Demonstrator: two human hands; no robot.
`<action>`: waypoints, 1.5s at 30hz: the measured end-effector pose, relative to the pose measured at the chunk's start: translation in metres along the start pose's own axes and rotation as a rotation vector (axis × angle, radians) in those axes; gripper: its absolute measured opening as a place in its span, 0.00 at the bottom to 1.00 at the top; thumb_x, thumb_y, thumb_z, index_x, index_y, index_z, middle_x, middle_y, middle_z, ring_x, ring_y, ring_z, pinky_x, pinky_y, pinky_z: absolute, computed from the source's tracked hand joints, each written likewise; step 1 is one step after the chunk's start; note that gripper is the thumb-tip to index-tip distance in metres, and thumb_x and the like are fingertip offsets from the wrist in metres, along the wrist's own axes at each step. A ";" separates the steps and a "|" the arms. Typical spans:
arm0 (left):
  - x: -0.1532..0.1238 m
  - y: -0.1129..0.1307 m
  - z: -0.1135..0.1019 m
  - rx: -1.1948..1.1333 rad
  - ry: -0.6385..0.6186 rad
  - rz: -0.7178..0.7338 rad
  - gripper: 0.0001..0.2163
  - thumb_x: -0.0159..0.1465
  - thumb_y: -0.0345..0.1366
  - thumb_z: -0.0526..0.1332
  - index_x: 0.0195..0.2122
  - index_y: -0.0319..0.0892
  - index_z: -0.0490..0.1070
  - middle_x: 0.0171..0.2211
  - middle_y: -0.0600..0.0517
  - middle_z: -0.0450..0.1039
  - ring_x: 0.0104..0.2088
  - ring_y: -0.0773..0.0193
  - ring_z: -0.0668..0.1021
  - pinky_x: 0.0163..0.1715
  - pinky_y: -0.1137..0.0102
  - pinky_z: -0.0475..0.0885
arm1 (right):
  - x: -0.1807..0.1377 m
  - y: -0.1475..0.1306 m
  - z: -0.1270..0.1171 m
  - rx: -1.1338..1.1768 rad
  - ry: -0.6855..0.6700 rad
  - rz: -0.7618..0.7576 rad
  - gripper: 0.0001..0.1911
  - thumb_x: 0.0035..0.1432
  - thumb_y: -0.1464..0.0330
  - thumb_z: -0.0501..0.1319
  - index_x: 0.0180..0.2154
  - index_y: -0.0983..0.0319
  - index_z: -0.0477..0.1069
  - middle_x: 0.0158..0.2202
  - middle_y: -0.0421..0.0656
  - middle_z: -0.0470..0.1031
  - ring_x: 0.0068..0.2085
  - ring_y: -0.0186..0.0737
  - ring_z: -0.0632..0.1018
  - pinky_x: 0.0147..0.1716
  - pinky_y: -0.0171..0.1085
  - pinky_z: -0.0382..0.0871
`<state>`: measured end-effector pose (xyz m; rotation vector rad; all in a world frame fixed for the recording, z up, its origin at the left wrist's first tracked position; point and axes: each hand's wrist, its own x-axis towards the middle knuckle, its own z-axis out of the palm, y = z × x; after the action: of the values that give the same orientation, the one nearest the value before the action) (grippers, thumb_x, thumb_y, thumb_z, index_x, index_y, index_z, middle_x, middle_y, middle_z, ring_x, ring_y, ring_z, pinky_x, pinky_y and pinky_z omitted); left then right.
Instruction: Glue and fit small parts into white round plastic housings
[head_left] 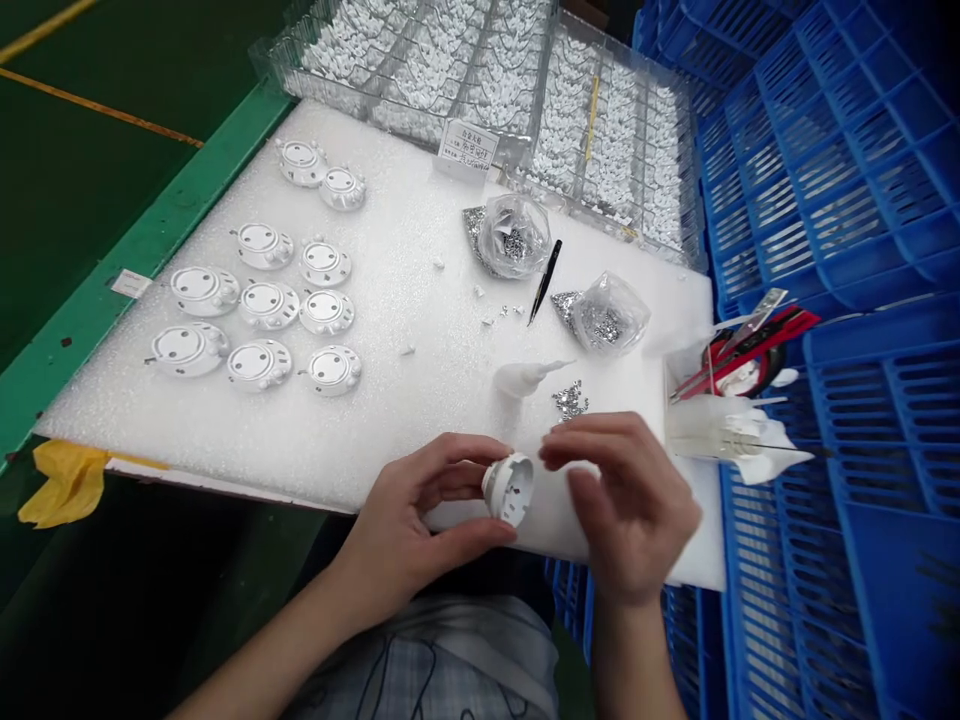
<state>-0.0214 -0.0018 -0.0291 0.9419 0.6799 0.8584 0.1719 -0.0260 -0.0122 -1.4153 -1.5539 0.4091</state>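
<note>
My left hand (420,525) grips a small white round plastic part (510,490) between thumb and fingers, its hollow side turned to the right. Inside the hollow a few dark spots show. Just right of it, my right hand (630,500) hovers apart from the part, thumb and fingers curved and spaced, with nothing visible between them. Beyond the hands lie a white squeeze bottle with a thin nozzle (521,380) and a loose heap of small metal pieces (571,400).
Several white disc-shaped parts (259,305) sit on the foam-covered table (405,240) at left. Two bags of metal pieces (517,240) flank black tweezers (545,283). Clear trays (480,60) of white pieces stand behind. Blue crates (832,180) and a tool holder (686,425) border the right.
</note>
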 end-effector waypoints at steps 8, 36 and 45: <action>0.009 0.005 0.010 -0.524 0.087 -0.216 0.13 0.62 0.43 0.77 0.42 0.42 0.83 0.35 0.52 0.84 0.34 0.68 0.86 0.41 0.80 0.78 | 0.028 0.021 0.017 0.205 -0.074 0.280 0.09 0.68 0.61 0.64 0.47 0.56 0.76 0.52 0.46 0.81 0.51 0.44 0.82 0.50 0.46 0.77; 0.014 0.001 0.018 -0.443 0.245 -0.259 0.17 0.59 0.46 0.77 0.40 0.40 0.79 0.36 0.49 0.82 0.39 0.57 0.85 0.48 0.66 0.80 | 0.026 0.004 0.006 -0.116 0.332 -0.240 0.27 0.70 0.57 0.60 0.21 0.55 0.54 0.18 0.37 0.51 0.21 0.38 0.60 0.24 0.43 0.50; 0.015 0.002 0.017 -0.443 0.243 -0.271 0.17 0.59 0.46 0.77 0.40 0.40 0.79 0.36 0.50 0.81 0.39 0.56 0.85 0.49 0.63 0.80 | 0.025 0.004 0.009 -0.077 0.335 -0.239 0.26 0.70 0.59 0.60 0.21 0.55 0.52 0.18 0.38 0.48 0.21 0.39 0.59 0.24 0.42 0.49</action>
<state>-0.0010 0.0044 -0.0221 0.3419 0.7642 0.8407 0.1705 0.0007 -0.0086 -1.2613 -1.4494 -0.0315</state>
